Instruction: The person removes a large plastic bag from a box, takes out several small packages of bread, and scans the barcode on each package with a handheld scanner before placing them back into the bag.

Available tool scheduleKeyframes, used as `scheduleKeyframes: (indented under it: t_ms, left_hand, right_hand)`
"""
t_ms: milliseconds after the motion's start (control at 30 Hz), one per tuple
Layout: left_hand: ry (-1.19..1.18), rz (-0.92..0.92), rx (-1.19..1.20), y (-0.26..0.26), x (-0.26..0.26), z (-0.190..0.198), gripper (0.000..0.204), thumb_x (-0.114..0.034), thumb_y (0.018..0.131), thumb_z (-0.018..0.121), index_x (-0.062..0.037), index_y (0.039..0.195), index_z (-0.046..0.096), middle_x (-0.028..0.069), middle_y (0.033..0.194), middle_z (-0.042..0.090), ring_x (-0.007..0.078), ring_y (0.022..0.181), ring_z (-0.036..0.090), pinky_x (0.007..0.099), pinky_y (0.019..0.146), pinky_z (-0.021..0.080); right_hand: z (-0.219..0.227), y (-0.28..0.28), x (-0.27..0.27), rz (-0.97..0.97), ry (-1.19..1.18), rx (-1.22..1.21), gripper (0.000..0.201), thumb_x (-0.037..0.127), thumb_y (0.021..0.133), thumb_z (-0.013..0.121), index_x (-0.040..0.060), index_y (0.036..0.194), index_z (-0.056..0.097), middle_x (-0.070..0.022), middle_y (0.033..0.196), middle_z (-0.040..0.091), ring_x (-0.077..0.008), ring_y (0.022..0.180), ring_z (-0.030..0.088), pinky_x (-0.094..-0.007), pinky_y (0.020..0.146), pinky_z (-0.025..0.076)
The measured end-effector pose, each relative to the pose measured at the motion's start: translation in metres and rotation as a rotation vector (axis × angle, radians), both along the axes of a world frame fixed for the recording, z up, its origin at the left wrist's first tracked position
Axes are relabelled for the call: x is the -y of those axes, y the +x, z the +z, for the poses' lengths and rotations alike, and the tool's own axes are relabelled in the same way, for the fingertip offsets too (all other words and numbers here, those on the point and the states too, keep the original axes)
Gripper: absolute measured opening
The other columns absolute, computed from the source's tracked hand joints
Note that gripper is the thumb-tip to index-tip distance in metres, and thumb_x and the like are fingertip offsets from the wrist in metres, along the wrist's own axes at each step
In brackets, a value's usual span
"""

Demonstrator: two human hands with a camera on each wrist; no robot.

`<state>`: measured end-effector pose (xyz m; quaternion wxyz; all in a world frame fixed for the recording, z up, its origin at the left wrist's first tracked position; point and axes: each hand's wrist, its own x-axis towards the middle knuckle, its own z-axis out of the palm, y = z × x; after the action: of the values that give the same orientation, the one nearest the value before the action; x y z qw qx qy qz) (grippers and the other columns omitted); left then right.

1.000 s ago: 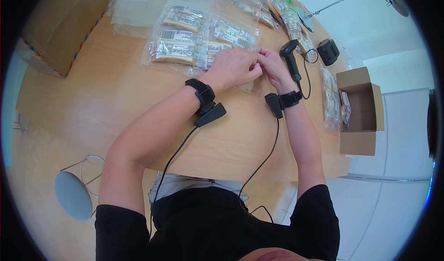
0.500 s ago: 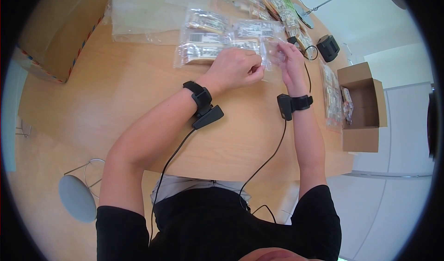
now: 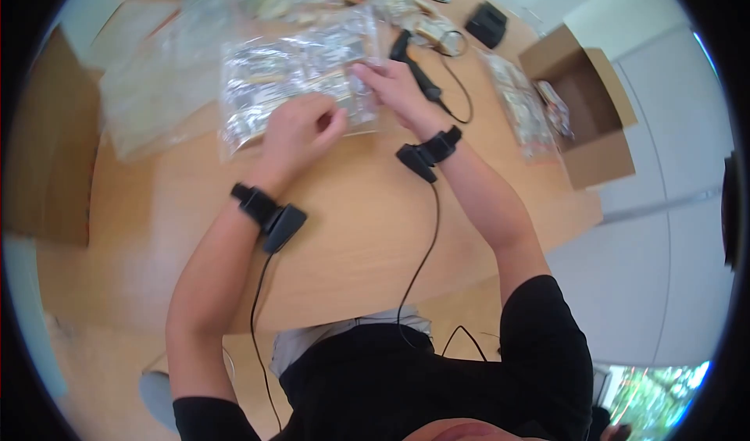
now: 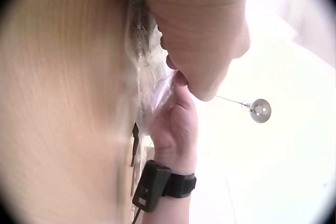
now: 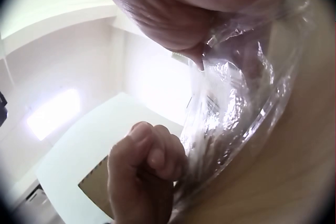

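A clear plastic bag holding several flat packs with printed labels lies on the table in front of me. My right hand pinches its right edge between thumb and fingers. In the right wrist view, shiny folds of the bag hang from that hand. My left hand overlaps the bag's near edge, its fingers curled into a loose fist. The right wrist view shows the thumb of this left hand laid against the curled fingers, with the plastic beside them and nothing visible inside the fist.
Behind the right hand lies a black handheld scanner with its cable. Farther right are a black cradle, another filled bag and an open cardboard box. More clear bags and a large box are at the left.
The head view has swung round. My right hand, loosely spread beside the bag half a second ago, now pinches its edge. The left hand stays curled at the near edge.
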<state>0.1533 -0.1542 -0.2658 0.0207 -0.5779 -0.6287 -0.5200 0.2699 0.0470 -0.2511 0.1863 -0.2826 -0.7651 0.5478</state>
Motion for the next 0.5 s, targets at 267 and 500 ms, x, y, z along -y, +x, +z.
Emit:
scheduleKeyframes:
  t_ms: [267, 500]
  left_hand:
    - [0.077, 0.059, -0.018, 0.000, -0.001, 0.004, 0.022, -0.014, 0.096, 0.073, -0.0016, 0.080, 0.064, 0.0096, 0.078, 0.063, 0.0274, 0.073, 0.062, 0.0377, 0.066, 0.049]
    - [-0.068, 0.182, -0.062, -0.007, -0.003, -0.004, 0.017, -0.014, 0.097, 0.072, -0.0031, 0.109, 0.066, 0.0127, 0.107, 0.066, 0.0321, 0.106, 0.063, 0.0432, 0.094, 0.049]
  right_hand:
    - [0.056, 0.045, -0.049, -0.168, -0.161, -0.478, 0.031, 0.026, 0.104, 0.074, 0.0051, 0.126, 0.073, -0.0012, 0.108, 0.073, -0.0077, 0.099, 0.066, -0.0246, 0.082, 0.058]
    - [0.090, 0.138, -0.157, -0.498, 0.087, -0.713, 0.044, 0.023, 0.104, 0.074, -0.0038, 0.137, 0.063, -0.0085, 0.127, 0.072, -0.0164, 0.118, 0.067, -0.0304, 0.103, 0.054]
